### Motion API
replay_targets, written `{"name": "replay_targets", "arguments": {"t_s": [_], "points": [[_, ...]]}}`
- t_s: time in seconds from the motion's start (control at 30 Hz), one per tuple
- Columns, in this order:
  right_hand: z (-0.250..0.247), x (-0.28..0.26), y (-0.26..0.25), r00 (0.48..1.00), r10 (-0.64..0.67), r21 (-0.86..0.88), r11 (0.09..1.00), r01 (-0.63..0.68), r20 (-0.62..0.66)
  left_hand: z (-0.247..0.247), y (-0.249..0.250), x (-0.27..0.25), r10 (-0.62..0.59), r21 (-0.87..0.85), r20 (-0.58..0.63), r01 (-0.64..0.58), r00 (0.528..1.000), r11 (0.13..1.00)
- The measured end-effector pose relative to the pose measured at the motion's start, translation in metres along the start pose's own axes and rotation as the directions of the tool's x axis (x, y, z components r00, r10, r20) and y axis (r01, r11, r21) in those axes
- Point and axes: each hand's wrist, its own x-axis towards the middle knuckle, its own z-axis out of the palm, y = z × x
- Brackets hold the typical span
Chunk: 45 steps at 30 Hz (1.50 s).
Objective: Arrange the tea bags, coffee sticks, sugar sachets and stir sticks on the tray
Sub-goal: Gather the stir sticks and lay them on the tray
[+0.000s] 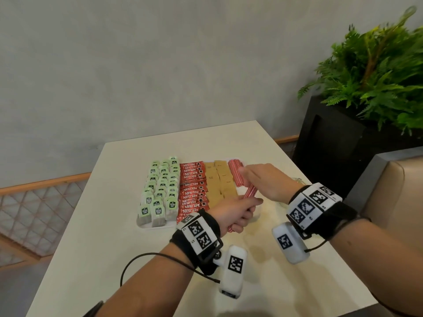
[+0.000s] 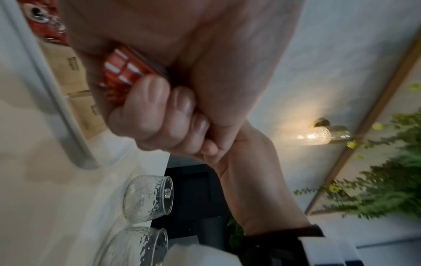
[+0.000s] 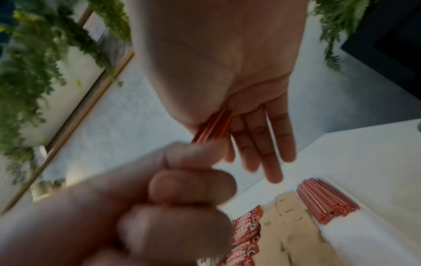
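Gripping a bundle of stir sticks (image 1: 249, 193) in your left hand (image 1: 233, 213) above the tray's (image 1: 146, 226) near right corner.
Your right hand (image 1: 263, 179), fingers straight and together, lies against the bundle's far end; more sticks lie far right on the tray.

My left hand (image 1: 235, 212) closed round the bundle of stir sticks (image 1: 250, 192), so most of their length was hidden in my fist and I could not count them. My right hand (image 1: 267, 179) covered the near right corner of the tray (image 1: 146, 225) and the bundle's far tips, and its thumb was out of sight behind the sticks. The print on the sugar sachets (image 1: 217, 181) was too small to read, and the lower glass bowl (image 2: 134, 248) on the bench (image 1: 91, 248) was cut off by the left wrist picture's bottom edge.
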Motion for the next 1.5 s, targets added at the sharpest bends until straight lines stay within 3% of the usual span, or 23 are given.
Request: {"name": "replay_targets", "arguments": {"t_s": [0.1, 0.17, 0.23, 0.3, 0.37, 0.43, 0.5, 0.6, 0.7, 0.77, 0.8, 0.87, 0.93, 1.03, 1.07, 1.13, 1.2, 1.23, 1.27, 1.33, 1.4, 1.5], "points": [[0.003, -0.002, -0.005, 0.999, 0.016, -0.340, 0.940, -0.001, 0.039, -0.001, 0.006, -0.001, 0.094, 0.263, -0.095, -0.066, 0.991, 0.962], [0.006, -0.003, -0.005, 0.998, 0.039, -0.387, 0.922, -0.015, 0.055, -0.007, 0.008, -0.001, 0.256, 0.571, -0.130, -0.139, 0.958, 0.809], [0.011, -0.004, 0.000, 0.995, 0.093, -0.264, 0.961, -0.080, 0.036, -0.014, 0.010, -0.002, 0.356, 0.762, -0.079, -0.174, 0.931, 0.624], [0.016, -0.006, 0.003, 0.988, 0.153, -0.079, 0.985, -0.154, -0.012, -0.020, 0.014, -0.003, 0.405, 0.854, -0.054, -0.168, 0.912, 0.492], [0.018, -0.008, 0.003, 0.983, 0.178, 0.025, 0.984, -0.178, -0.043, -0.022, 0.018, -0.003, 0.445, 0.908, -0.052, -0.143, 0.894, 0.394], [0.016, -0.007, 0.003, 0.976, 0.195, 0.032, 0.981, -0.193, -0.092, -0.022, 0.019, -0.001, 0.464, 0.925, -0.051, -0.134, 0.884, 0.357], [0.013, -0.006, 0.006, 0.964, 0.212, 0.001, 0.977, -0.215, -0.162, -0.028, 0.016, 0.004, 0.464, 0.919, -0.068, -0.126, 0.883, 0.374], [0.008, -0.008, 0.015, 0.940, 0.236, -0.054, 0.965, -0.256, -0.247, -0.048, 0.003, 0.013, 0.431, 0.871, -0.134, -0.101, 0.892, 0.480], [0.003, -0.011, 0.025, 0.920, 0.250, -0.077, 0.955, -0.285, -0.301, -0.060, -0.013, 0.018, 0.363, 0.637, -0.254, -0.127, 0.896, 0.760], [0.003, -0.012, 0.027, 0.922, 0.236, -0.100, 0.955, -0.278, -0.305, -0.054, -0.015, 0.017, 0.238, 0.235, -0.329, -0.165, 0.914, 0.958], [0.004, -0.011, 0.027, 0.928, 0.229, -0.116, 0.955, -0.272, -0.295, -0.049, -0.013, 0.017, 0.168, -0.026, -0.321, -0.186, 0.932, 0.982], [0.008, -0.009, 0.025, 0.937, 0.215, -0.127, 0.958, -0.257, -0.277, -0.037, -0.005, 0.017, 0.092, -0.427, -0.277, -0.208, 0.956, 0.880], [0.013, -0.009, 0.020, 0.936, 0.200, -0.112, 0.964, -0.241, -0.290, -0.029, 0.002, 0.018, 0.061, -0.553, -0.262, -0.202, 0.963, 0.808], [0.016, -0.009, 0.017, 0.916, 0.212, -0.051, 0.969, -0.243, -0.339, -0.023, 0.005, 0.020, 0.084, -0.479, -0.261, -0.204, 0.962, 0.854], [0.016, -0.010, 0.017, 0.916, 0.217, -0.046, 0.968, -0.246, -0.337, -0.023, 0.003, 0.021, 0.117, -0.372, -0.252, -0.207, 0.961, 0.905], [0.010, -0.009, 0.019, 0.928, 0.215, -0.084, 0.964, -0.251, -0.304, -0.025, -0.001, 0.018, 0.231, 0.053, -0.152, -0.226, 0.961, 0.973], [0.004, -0.008, 0.019, 0.945, 0.201, -0.141, 0.960, -0.242, -0.257, -0.028, -0.006, 0.016, 0.311, 0.457, 0.020, -0.286, 0.950, 0.842], [0.002, -0.007, 0.018, 0.954, 0.194, -0.153, 0.961, -0.231, -0.227, -0.028, -0.006, 0.014, 0.327, 0.567, 0.084, -0.315, 0.941, 0.761], [0.000, -0.006, 0.017, 0.963, 0.186, -0.152, 0.964, -0.216, -0.193, -0.027, -0.005, 0.013, 0.337, 0.613, 0.118, -0.336, 0.934, 0.715], [-0.003, -0.003, 0.014, 0.976, 0.175, -0.124, 0.974, -0.191, -0.131, -0.024, -0.004, 0.012, 0.336, 0.608, 0.123, -0.338, 0.934, 0.718], [-0.005, -0.003, 0.013, 0.982, 0.160, -0.054, 0.985, -0.166, -0.098, -0.020, -0.006, 0.012, 0.299, 0.503, 0.106, -0.311, 0.948, 0.806], [-0.004, -0.005, 0.016, 0.969, 0.200, 0.269, 0.950, -0.156, -0.144, -0.018, -0.010, 0.012, 0.229, 0.281, 0.089, -0.245, 0.969, 0.928]]}}
